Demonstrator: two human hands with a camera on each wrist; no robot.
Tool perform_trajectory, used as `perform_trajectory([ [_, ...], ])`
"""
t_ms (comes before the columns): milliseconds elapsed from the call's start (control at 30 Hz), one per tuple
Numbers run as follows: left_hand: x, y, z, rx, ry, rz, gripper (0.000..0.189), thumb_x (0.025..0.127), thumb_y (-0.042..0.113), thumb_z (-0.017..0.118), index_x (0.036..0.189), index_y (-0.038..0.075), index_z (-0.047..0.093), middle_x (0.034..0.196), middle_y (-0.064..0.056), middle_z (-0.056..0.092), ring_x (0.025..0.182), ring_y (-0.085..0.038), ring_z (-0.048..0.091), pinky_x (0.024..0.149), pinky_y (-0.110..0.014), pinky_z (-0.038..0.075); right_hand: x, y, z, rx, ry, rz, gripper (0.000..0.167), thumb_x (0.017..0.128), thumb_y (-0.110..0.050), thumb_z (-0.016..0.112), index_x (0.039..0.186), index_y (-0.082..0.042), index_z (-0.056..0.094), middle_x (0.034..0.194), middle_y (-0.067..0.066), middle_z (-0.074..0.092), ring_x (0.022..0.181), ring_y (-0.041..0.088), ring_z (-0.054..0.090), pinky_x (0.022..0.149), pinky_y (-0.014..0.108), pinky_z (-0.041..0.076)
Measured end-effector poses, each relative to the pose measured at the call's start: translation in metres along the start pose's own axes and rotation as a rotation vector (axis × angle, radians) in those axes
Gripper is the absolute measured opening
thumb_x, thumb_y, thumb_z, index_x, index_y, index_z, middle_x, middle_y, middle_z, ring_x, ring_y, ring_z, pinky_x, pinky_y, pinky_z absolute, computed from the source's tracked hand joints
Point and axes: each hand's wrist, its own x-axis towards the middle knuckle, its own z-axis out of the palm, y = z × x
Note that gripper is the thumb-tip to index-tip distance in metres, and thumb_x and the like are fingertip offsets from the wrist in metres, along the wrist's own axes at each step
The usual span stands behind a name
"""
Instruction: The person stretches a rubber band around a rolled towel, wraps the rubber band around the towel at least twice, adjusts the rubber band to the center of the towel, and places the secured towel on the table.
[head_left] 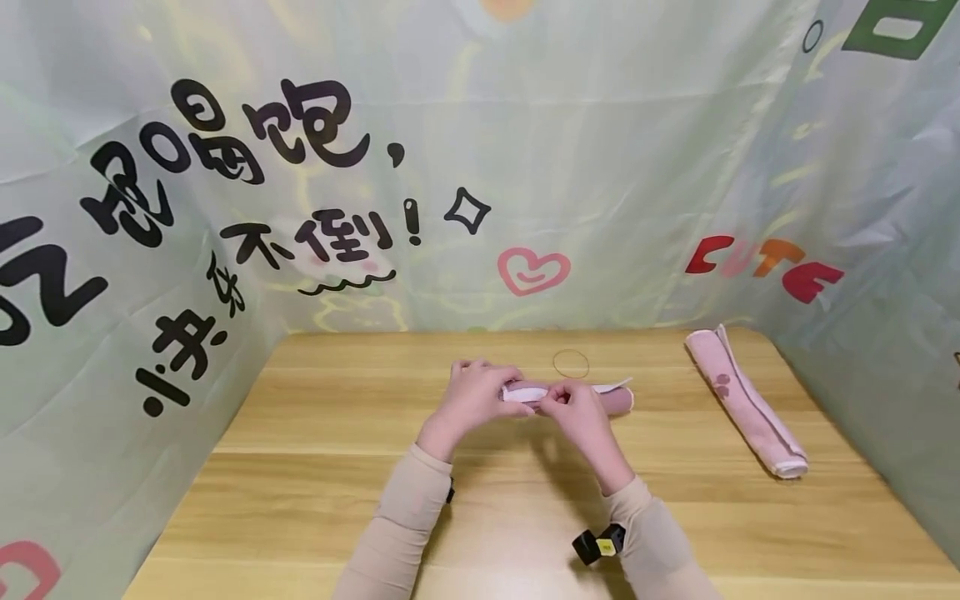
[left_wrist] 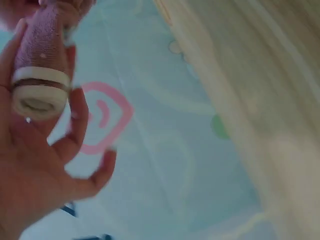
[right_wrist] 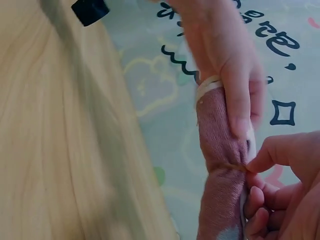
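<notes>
A rolled mauve towel (head_left: 618,402) with white edging lies crosswise between the hands, level over the table. My left hand (head_left: 474,393) grips its left end, the thumb along the near side; in the left wrist view the white coiled end (left_wrist: 37,105) lies between thumb and fingers. A thin brown rubber band (right_wrist: 229,166) circles the roll and draws it in slightly. At this band my right hand (head_left: 576,414) pinches with thumb and forefinger, its other fingers curled beside the towel. A white flap of the towel's edge stands up along the far side.
Just beyond the towel a loose rubber band (head_left: 572,363) lies on the wooden table (head_left: 322,500). At the right lies a second rolled towel (head_left: 742,408), pale pink. Printed fabric curtains (head_left: 630,183) enclose the table at the back and sides.
</notes>
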Motion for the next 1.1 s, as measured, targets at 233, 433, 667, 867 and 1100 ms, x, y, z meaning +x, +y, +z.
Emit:
perform_trajectory([
  [233,0.0,0.01,0.008,0.413,0.271,0.187,0.045,0.074,0.054,0.077,0.113,0.033,0.069,0.099,0.011,0.073,0.096,-0.015,0.055,0.099,-0.05,0.034,0.002,0.0,-0.002,-0.031,0.059,0.004,0.009,0.079,-0.01,0.064,0.073,-0.004,0.063,0.066,0.001,0.054,0.061,0.012,0.046,0.057,0.023,0.037],
  [433,0.001,0.004,0.004,0.384,0.295,0.216,0.025,0.082,0.048,0.07,0.103,0.034,0.074,0.092,0.014,0.074,0.092,-0.012,0.053,0.102,-0.05,0.034,0.003,-0.003,-0.004,-0.034,0.041,-0.019,0.007,0.08,-0.009,0.064,0.076,-0.003,0.066,0.068,0.002,0.057,0.063,0.011,0.048,0.061,0.023,0.038],
  [667,0.0,-0.004,-0.005,0.313,0.252,0.196,0.019,0.084,0.041,0.071,0.1,0.032,0.074,0.095,0.014,0.075,0.096,-0.011,0.054,0.104,-0.051,0.031,0.002,-0.003,-0.005,-0.145,0.071,-0.053,0.009,0.077,-0.011,0.066,0.07,-0.007,0.062,0.065,0.002,0.056,0.06,0.013,0.047,0.06,0.026,0.037],
  [867,-0.001,-0.006,-0.01,0.294,0.224,0.19,0.019,0.084,0.04,0.071,0.1,0.031,0.074,0.096,0.014,0.075,0.097,-0.012,0.054,0.104,-0.051,0.031,0.001,-0.001,-0.006,-0.34,0.147,-0.016,0.014,0.073,-0.024,0.07,0.066,-0.015,0.061,0.07,0.002,0.062,0.068,0.02,0.056,0.077,0.048,0.039],
  [1100,-0.003,-0.006,-0.009,0.21,0.134,0.123,0.018,0.087,0.039,0.07,0.1,0.029,0.074,0.1,0.012,0.075,0.097,-0.012,0.053,0.103,-0.047,0.03,0.0,0.0,-0.006,-0.234,0.093,-0.095,0.006,0.077,-0.011,0.065,0.072,-0.008,0.065,0.076,0.008,0.063,0.07,0.019,0.055,0.071,0.035,0.043],
])
